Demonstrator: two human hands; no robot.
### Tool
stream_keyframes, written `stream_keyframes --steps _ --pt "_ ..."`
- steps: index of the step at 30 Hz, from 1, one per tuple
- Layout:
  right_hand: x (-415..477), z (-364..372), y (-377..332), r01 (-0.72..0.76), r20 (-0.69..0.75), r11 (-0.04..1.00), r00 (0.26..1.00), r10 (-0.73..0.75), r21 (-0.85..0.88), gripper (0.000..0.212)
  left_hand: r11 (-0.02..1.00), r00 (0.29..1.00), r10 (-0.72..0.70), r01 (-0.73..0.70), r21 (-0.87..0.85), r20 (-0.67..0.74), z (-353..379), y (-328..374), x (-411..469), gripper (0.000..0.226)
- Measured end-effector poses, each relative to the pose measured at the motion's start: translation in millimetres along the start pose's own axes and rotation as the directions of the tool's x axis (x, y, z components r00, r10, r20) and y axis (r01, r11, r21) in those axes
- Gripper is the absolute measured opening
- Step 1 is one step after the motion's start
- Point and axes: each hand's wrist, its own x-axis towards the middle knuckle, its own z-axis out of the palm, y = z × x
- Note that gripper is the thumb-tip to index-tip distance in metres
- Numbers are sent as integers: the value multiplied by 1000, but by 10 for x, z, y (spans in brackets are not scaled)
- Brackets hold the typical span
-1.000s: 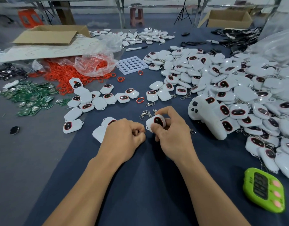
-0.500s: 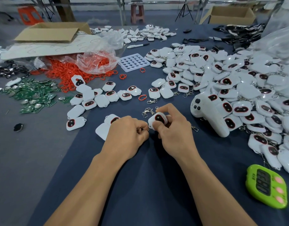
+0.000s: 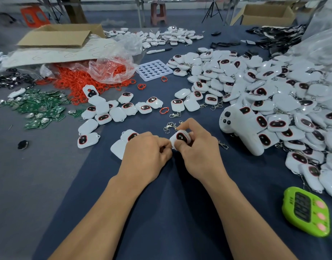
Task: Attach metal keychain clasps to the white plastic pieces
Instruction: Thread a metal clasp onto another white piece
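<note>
My right hand [image 3: 197, 152] grips a white plastic piece [image 3: 181, 138] with a dark, red-rimmed window, tilted toward my left hand. My left hand [image 3: 146, 158] is curled with its fingertips pinched at the piece's lower left corner; whatever it pinches is hidden by the fingers. Loose metal clasps [image 3: 170, 126] lie on the blue cloth just beyond the hands, and one more clasp [image 3: 223, 144] lies right of my right hand. Two white pieces [image 3: 122, 144] lie partly under my left hand.
A big heap of white pieces [image 3: 274, 94] fills the right side, with a white controller [image 3: 240, 128] at its edge. A smaller group [image 3: 112, 111] lies left of centre. Orange rings [image 3: 82, 81], green circuit boards [image 3: 39, 107], a white tray [image 3: 155, 70] and a green timer [image 3: 305, 212] surround the work spot.
Both hands stay together on the piece, which has tilted a little more toward the left hand. The view has shifted slightly; nothing was let go.
</note>
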Motion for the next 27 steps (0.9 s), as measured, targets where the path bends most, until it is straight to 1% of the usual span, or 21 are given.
stream_keyframes --steps 5,10,14,17,19,21,23,25,27 --pt "-19 -1 -15 -7 0 1000 1000 7 -13 18 997 999 16 -13 81 -34 3 16 -21 16" --pt "-61 34 -16 7 -21 1000 1000 -8 -28 19 995 997 -50 56 84 -67 40 40 -31 20" --pt "-95 56 -22 -1 -17 1000 1000 1 0 20 994 990 -110 111 12 -83 55 39 -34 24" --pt "-100 25 -22 -47 5 996 999 47 71 18 991 988 -134 133 -20 -77 39 37 -32 18" --pt "-80 -11 -26 -95 18 985 995 93 141 17 983 986 -156 150 -109 -52 32 14 -20 13" --pt "-42 -46 -32 -177 43 945 984 172 273 21 940 983 -180 161 -300 -38 22 -26 -14 19" --pt "1 -91 -33 -246 80 856 969 236 454 22 875 985 -172 138 -464 -31 -1 -47 -9 27" --pt "28 -150 -35 -292 136 758 955 263 583 20 860 994 -106 82 -503 -19 -22 -34 -6 24" --pt "34 -194 -47 -323 191 689 945 264 649 19 865 999 -53 42 -501 -9 -34 -23 -7 16"
